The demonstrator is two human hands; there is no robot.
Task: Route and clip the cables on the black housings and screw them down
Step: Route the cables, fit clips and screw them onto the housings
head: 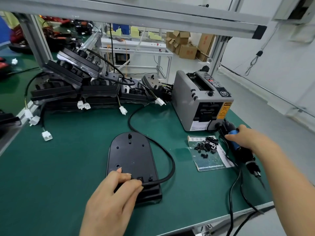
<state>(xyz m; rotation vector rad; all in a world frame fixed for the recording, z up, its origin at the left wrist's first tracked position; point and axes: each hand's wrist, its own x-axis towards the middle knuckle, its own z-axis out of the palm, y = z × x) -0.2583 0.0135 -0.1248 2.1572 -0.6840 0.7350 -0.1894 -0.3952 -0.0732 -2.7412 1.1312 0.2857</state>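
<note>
Head view: one black housing (131,155) lay at lower centre, its cable (170,160) pinched at the near end by the left hand (110,198). The screwdriver (242,150) was gripped by the right hand (247,138) at right. Screwing was judged not yet done, with stacked housings (68,89) at upper left awaiting work.

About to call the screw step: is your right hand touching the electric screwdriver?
Touching. The head view shows the right hand with its fingers curled round the electric screwdriver at its blue band.

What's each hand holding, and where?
Right hand grips the electric screwdriver at its blue collar; left hand pinches the cable at the near end of the housing.
</note>
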